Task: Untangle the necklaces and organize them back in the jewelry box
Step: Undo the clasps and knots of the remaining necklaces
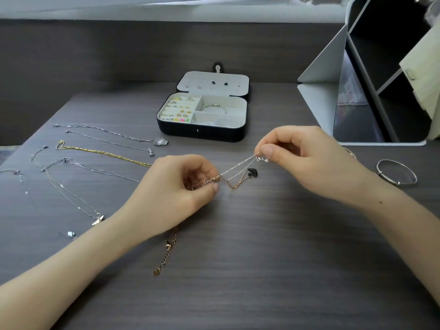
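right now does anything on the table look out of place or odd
A silver bangle lies alone at the right, apart from the open jewelry box and the necklaces laid out on the left. Between the left hand and right hand, thin chains with a black pendant look tangled.

Near edge: I read bare desk (262, 270), except the rose-gold chain (168, 246) trailing left of centre.
Left edge: laid-out necklaces (107, 154) block it.
Far middle: open jewelry box (202, 135).
Right edge: bangle (398, 183); organizer (319, 67) fills the far corner.
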Demonstrator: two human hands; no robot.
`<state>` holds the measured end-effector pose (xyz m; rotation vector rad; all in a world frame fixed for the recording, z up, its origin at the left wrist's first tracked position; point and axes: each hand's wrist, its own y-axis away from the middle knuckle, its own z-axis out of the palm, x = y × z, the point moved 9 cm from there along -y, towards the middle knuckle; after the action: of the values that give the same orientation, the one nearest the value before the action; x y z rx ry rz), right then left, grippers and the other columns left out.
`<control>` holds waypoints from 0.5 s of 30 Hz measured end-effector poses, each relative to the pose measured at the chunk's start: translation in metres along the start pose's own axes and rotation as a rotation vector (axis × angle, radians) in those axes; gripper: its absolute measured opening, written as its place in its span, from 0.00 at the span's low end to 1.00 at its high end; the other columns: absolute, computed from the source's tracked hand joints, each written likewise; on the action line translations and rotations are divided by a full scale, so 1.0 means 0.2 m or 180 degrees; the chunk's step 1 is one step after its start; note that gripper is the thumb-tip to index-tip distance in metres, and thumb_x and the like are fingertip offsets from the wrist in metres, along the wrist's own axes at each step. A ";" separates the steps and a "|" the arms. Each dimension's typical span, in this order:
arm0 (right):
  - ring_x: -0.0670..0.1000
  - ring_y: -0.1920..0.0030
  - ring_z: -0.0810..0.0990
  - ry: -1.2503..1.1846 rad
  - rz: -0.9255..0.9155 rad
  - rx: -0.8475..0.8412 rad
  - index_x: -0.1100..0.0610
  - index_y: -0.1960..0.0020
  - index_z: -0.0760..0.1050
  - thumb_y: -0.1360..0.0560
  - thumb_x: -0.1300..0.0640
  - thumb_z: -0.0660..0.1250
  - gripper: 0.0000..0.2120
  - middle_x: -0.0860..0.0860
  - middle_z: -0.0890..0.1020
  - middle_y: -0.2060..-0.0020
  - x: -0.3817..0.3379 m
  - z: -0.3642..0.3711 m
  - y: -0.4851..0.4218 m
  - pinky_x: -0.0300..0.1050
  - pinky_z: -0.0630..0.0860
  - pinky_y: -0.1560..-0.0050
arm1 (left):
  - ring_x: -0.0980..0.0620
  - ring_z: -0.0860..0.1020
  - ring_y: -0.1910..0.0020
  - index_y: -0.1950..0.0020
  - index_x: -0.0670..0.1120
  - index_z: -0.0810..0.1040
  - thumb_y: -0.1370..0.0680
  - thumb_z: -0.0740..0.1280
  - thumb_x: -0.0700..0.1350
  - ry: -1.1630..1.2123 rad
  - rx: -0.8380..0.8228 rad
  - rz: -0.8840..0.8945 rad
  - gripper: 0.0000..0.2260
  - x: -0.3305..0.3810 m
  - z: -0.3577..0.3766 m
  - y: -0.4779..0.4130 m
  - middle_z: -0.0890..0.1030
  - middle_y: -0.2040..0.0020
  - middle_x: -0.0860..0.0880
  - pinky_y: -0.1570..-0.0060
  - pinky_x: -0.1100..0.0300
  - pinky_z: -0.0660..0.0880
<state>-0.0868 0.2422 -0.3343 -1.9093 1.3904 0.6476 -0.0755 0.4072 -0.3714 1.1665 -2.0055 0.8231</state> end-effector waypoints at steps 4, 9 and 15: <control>0.46 0.61 0.77 0.0130 -0.0030 -0.0088 0.50 0.58 0.78 0.23 0.59 0.63 0.08 0.46 0.82 0.63 -0.02 0.02 -0.03 0.34 0.70 0.60 | 0.59 0.71 0.72 0.58 0.54 0.80 0.33 0.67 0.52 0.0191 0.0066 -0.0134 0.06 -0.02 -0.01 -0.01 0.76 0.71 0.55 0.69 0.67 0.68; 0.40 0.60 0.75 0.0590 -0.0104 -0.0140 0.49 0.58 0.77 0.22 0.58 0.63 0.08 0.42 0.79 0.61 -0.01 0.08 -0.11 0.29 0.67 0.59 | 0.59 0.69 0.74 0.60 0.53 0.80 0.34 0.67 0.49 0.0172 0.0014 -0.0200 0.05 -0.02 0.00 -0.01 0.75 0.73 0.56 0.73 0.69 0.65; 0.51 0.49 0.75 0.1316 -0.0442 -0.0183 0.55 0.52 0.79 0.22 0.57 0.61 0.08 0.49 0.80 0.53 -0.01 0.23 -0.21 0.46 0.69 0.48 | 0.57 0.70 0.73 0.61 0.52 0.80 0.36 0.67 0.48 0.0181 -0.0072 -0.0334 0.06 -0.04 -0.01 -0.01 0.76 0.73 0.55 0.73 0.69 0.65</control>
<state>-0.0487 0.2872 -0.3524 -2.2514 1.4762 0.2334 -0.0695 0.4109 -0.3765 1.2114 -1.8861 0.7704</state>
